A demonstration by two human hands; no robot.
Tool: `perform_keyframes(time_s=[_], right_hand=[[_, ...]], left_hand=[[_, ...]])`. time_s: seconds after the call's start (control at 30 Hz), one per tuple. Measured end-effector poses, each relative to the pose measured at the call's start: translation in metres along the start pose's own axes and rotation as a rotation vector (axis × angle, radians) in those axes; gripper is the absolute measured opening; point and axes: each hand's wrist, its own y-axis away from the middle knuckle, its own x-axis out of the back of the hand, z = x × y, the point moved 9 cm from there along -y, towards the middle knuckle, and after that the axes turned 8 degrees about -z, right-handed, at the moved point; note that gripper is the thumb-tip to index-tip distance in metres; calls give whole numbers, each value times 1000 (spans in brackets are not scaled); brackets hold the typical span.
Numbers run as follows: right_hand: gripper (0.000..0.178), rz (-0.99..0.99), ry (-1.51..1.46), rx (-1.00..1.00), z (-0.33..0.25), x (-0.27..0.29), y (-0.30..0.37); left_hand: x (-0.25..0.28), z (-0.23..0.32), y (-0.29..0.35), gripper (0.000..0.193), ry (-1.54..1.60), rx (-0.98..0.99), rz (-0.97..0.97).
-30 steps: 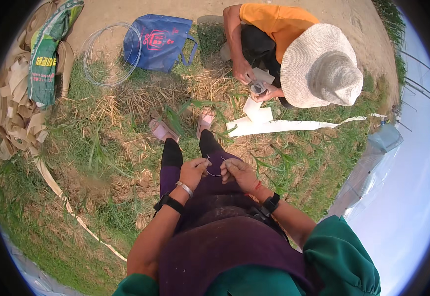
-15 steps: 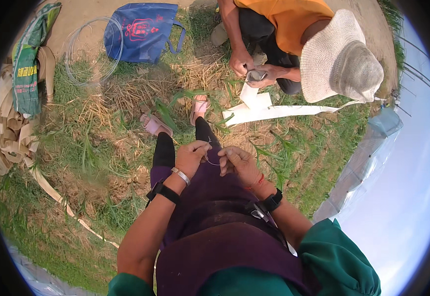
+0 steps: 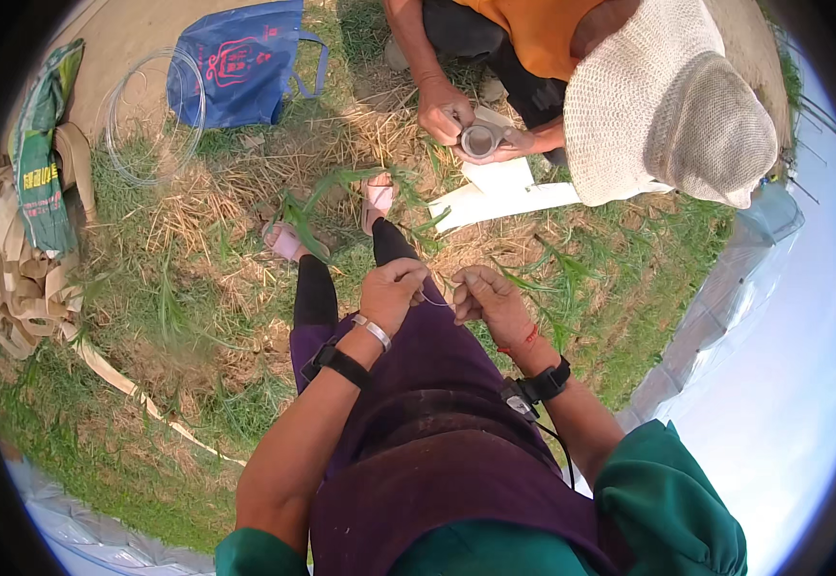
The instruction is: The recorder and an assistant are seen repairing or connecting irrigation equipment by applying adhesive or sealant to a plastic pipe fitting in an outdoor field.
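Left hand (image 3: 394, 293): pinched nearly closed, thumb against forefinger, on a thin wire (image 3: 435, 301).
Right hand (image 3: 495, 305): curled, thumb and forefinger brought together, apparently on the same wire; firmness impossible to tell.
Thin wire: between both hands in a shallow curve, above the purple clothing (image 3: 428, 461); held at the fingertips, presumably for fine control and clear sight.
Wire coil (image 3: 136, 180): laid on the ground, partly across the blue bag (image 3: 231, 72); wound in wide loops, probably against tangling.
Crouching co-worker (image 3: 552, 34): bent over a grey ring-shaped piece (image 3: 478, 141), steadied from two sides, likely against slipping.
White strip (image 3: 524, 200): spread flat on the grass, near the co-worker.
Tan strap heap (image 3: 20, 274): piled loosely at far left, beside and partly behind the green sack (image 3: 34, 192).
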Motion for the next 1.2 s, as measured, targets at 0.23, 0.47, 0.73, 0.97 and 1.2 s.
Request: perform_keyframes(time_s=[0.23, 0.47, 0.73, 0.97, 1.2], right_hand=[[28, -18, 8, 33, -11, 14, -4], [27, -8, -14, 41, -19, 21, -9], [26, -38, -63, 29, -21, 15, -8], [24, -38, 71, 56, -29, 26, -13], [21, 13, 271, -11, -30, 43, -32]], left_hand=[[-11, 6, -11, 15, 0, -10, -9], [-17, 11, -19, 14, 44, -22, -1], [-16, 11, -20, 13, 44, -30, 0], [-20, 28, -33, 12, -238, -168, 60], [-27, 34, -59, 11, -472, -391, 115]])
